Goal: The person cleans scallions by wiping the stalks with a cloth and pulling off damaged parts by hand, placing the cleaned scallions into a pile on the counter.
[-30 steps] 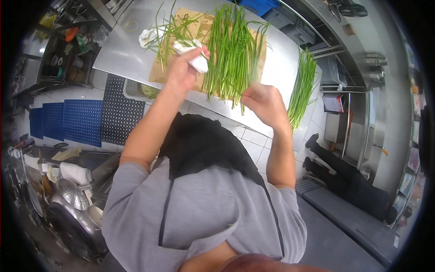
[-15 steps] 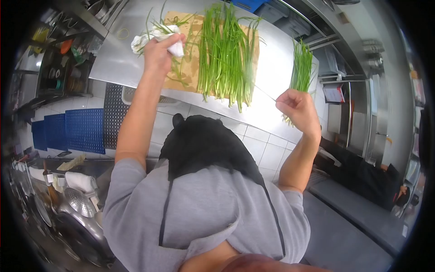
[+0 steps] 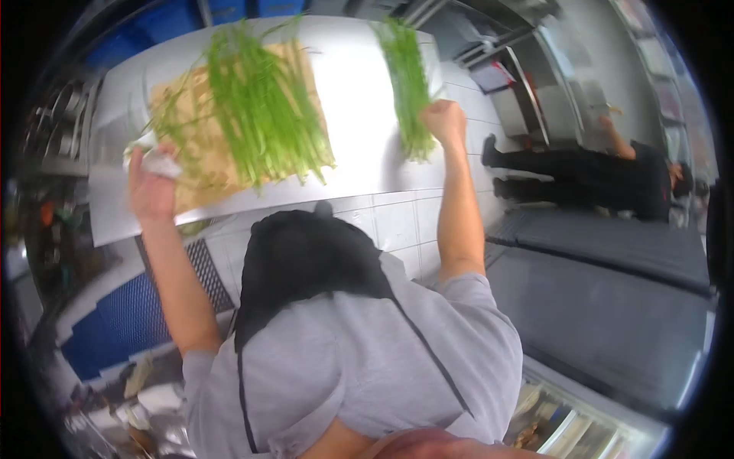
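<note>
Long greens (image 3: 264,115) blurred, brown paper (image 3: 202,164) partly hidden beneath, right hand (image 3: 445,121) fingertips unclear, blue bins (image 3: 168,27) cut off at top

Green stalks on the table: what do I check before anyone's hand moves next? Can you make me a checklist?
1. Big pile lies on the brown sheet: ok.
2. Small bundle lies apart from the pile, on the table: ok.
3. Left hand free: not ok, it holds a white wad.
4. Right hand gripping the small bundle: cannot tell; it is beside it, but the picture is blurry.
5. Other person away from the table: ok.
</note>
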A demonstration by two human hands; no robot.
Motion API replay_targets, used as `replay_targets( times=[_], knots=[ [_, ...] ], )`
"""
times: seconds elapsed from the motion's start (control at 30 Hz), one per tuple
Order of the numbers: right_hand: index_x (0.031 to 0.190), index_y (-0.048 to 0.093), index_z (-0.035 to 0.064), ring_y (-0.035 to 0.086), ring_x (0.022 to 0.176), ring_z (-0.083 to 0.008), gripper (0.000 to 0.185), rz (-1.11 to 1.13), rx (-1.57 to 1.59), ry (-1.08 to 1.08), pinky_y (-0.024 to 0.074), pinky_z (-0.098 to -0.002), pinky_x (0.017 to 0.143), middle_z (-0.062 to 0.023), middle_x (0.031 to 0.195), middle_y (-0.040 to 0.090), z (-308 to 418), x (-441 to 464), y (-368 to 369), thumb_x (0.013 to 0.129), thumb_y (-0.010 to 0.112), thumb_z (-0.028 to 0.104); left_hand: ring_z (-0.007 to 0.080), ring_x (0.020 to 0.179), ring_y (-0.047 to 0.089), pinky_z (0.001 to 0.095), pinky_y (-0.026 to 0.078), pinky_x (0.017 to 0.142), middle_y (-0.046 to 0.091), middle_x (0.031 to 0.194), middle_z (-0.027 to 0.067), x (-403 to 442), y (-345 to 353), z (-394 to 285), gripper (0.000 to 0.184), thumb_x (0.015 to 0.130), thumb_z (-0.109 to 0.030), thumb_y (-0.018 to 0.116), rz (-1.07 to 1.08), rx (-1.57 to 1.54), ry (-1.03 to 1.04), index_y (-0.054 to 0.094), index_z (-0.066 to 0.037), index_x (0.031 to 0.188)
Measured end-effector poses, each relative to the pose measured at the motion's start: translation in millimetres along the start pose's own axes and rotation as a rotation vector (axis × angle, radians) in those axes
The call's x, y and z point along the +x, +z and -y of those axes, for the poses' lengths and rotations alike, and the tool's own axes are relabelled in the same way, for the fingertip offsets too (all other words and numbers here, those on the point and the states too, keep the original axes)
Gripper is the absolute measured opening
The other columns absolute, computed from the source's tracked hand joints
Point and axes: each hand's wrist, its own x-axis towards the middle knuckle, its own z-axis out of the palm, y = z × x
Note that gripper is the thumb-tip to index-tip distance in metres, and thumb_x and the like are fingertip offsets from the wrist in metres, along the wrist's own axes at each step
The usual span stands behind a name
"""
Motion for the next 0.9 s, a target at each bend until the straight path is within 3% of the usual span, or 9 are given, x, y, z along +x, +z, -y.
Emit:
replay_targets(
  times=[0.07,0.13,0.23,0.33,0.4,0.5,0.7,0.8,0.9],
  knots=[
    [0.081,0.075,0.0096,0.069,0.077,-0.0347,0.017,0.160,-0.153,0.001,0.0533,-0.0425,0.072,-0.0157,0.078,0.071,8,-9,-2,0.070,0.072,0.022,0.0300,0.095,0.062,0.0403,0.051,0.083,0.063,0.100,0.0174,-3,-21,7,0.028,0.096,-0.023,0.054,0.070,-0.038,-0.036,0.054,-0.001,0.115],
    [0.083,0.075,0.0104,0.069,0.077,-0.0344,0.017,0.051,-0.232,-0.068,0.0532,-0.0431,0.071,-0.0150,0.080,0.071,26,-19,-3,0.074,0.071,0.025,0.0299,0.093,0.062,0.0411,0.051,0.084,0.064,0.096,0.0178,-12,0,10,0.030,0.094,-0.022,0.055,-0.086,0.028,-0.036,0.053,-0.001,0.117],
    [0.085,0.074,0.0099,0.069,0.076,-0.0335,0.014,0.042,-0.063,-0.266,0.0534,-0.0426,0.071,-0.0140,0.080,0.071,88,-50,-7,0.080,0.067,0.021,0.0352,0.102,0.061,0.0435,0.051,0.089,0.062,0.108,0.0219,-19,-6,7,0.038,0.092,-0.017,0.051,-0.109,0.016,-0.060,0.048,0.004,0.124],
    [0.083,0.071,0.0069,0.068,0.074,-0.0348,0.011,0.299,0.342,-0.529,0.0538,-0.0411,0.069,-0.0153,0.079,0.069,157,-91,26,0.080,0.064,0.014,0.0402,0.114,0.056,0.0461,0.050,0.095,0.057,0.121,0.0262,-26,10,4,0.043,0.090,-0.011,0.049,-0.209,0.050,-0.014,0.043,0.006,0.129],
    [0.082,0.071,0.0063,0.066,0.071,-0.0375,0.012,0.465,0.314,-0.642,0.0536,-0.0447,0.068,-0.0179,0.076,0.068,200,-119,60,0.079,0.062,0.013,0.0424,0.120,0.053,0.0472,0.048,0.099,0.054,0.127,0.0285,-27,11,3,0.047,0.087,-0.009,0.047,-0.219,0.032,0.003,0.041,0.008,0.131],
    [0.076,0.069,0.0025,0.065,0.070,-0.0407,0.014,0.530,0.292,-0.734,0.0535,-0.0472,0.067,-0.0222,0.074,0.066,248,-146,97,0.078,0.063,0.015,0.0412,0.113,0.056,0.0486,0.047,0.098,0.055,0.124,0.0266,-27,-6,4,0.050,0.083,-0.007,0.050,-0.176,-0.055,0.010,0.042,0.008,0.130],
    [0.074,0.068,-0.0020,0.066,0.070,-0.0416,0.021,0.518,0.007,-0.694,0.0545,-0.0458,0.069,-0.0263,0.072,0.065,271,-145,131,0.074,0.064,0.018,0.0360,0.107,0.059,0.0501,0.050,0.095,0.058,0.120,0.0182,-36,-14,1,0.051,0.082,-0.007,0.049,-0.147,-0.072,0.007,0.044,0.006,0.130],
    [0.073,0.067,-0.0035,0.066,0.068,-0.0414,0.022,0.662,0.072,-0.526,0.0552,-0.0451,0.066,-0.0278,0.073,0.065,274,-135,111,0.073,0.063,0.018,0.0336,0.108,0.059,0.0486,0.051,0.094,0.058,0.122,0.0163,-41,-15,2,0.050,0.083,-0.007,0.049,-0.170,-0.077,-0.006,0.044,0.005,0.131],
    [0.073,0.066,-0.0041,0.067,0.061,-0.0309,0.018,0.602,0.411,-0.378,0.0555,-0.0383,0.058,-0.0229,0.071,0.067,271,-128,75,0.075,0.061,0.014,0.0316,0.109,0.059,0.0469,0.051,0.094,0.057,0.123,0.0155,-40,-14,1,0.048,0.084,-0.007,0.049,-0.166,-0.043,-0.014,0.044,0.005,0.131]
  ],
)
